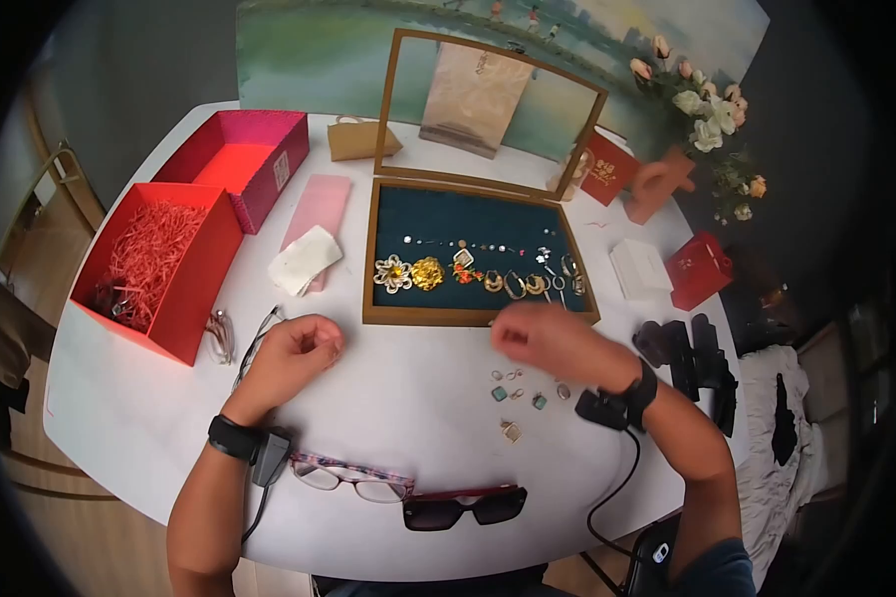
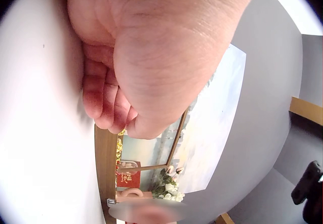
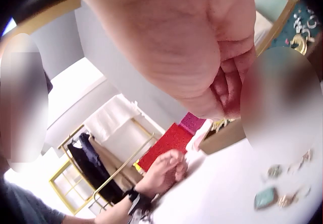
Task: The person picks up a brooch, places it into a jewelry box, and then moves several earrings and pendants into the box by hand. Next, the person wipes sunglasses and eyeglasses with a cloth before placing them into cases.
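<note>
My left hand (image 1: 287, 360) rests on the white table left of the jewelry box (image 1: 428, 315), its fingers loosely curled with nothing between them. The box stands with its glass lid up. On its dark lining lie a silver flower brooch (image 1: 393, 274), a gold flower brooch (image 1: 427, 274), hoop earrings (image 1: 515, 285) and a row of small studs. My right hand (image 1: 558, 343), blurred, hovers at the box's front edge with fingers bent toward the thumb; I cannot tell whether it pinches something small. Just below lie loose earrings, among them a teal square one (image 3: 265, 197) and a gold diamond-shaped piece (image 1: 511, 430).
Patterned glasses (image 1: 353, 480) and dark sunglasses (image 1: 465, 507) lie at the near edge. A red box with shredded paper (image 1: 159, 249) and a perfume-like bottle (image 1: 220, 336) stand left. At right are a white box (image 1: 640, 269), a red box (image 1: 699, 269) and black objects (image 1: 702, 368).
</note>
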`<state>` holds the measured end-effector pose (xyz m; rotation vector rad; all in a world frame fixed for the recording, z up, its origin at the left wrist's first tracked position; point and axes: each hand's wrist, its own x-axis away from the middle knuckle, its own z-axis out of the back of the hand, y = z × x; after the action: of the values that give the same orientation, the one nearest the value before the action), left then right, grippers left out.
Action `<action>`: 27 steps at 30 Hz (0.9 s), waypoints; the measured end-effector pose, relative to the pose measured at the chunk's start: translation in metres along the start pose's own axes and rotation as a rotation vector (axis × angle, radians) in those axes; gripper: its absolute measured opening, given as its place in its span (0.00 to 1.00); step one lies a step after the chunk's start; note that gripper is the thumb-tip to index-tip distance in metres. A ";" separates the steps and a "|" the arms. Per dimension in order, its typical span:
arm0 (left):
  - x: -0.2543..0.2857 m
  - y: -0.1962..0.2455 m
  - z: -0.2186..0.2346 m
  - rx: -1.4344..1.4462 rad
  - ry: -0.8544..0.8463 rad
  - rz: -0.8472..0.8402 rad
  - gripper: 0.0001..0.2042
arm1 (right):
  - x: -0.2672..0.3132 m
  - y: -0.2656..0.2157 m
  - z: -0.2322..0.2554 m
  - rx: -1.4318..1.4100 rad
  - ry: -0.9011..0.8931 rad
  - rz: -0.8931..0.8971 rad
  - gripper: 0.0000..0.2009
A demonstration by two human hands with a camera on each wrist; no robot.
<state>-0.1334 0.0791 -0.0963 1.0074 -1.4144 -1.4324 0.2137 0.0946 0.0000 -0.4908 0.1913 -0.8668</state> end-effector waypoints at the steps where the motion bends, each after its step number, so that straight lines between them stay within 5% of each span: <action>1: 0.001 0.002 0.000 -0.011 -0.005 0.018 0.03 | -0.005 0.009 0.012 -0.048 0.040 -0.065 0.02; 4: 0.000 0.001 0.001 0.043 -0.024 -0.004 0.03 | -0.021 0.061 0.039 -0.160 0.205 -0.185 0.03; 9: 0.000 0.002 0.002 0.023 -0.020 0.005 0.03 | -0.045 0.149 0.065 0.113 0.321 -0.261 0.03; 27: 0.000 0.000 0.003 0.014 -0.020 0.026 0.02 | -0.075 0.163 0.055 0.507 0.350 -0.151 0.11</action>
<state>-0.1365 0.0799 -0.0959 0.9832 -1.4485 -1.4192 0.2966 0.2600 -0.0341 0.1248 0.2458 -1.1040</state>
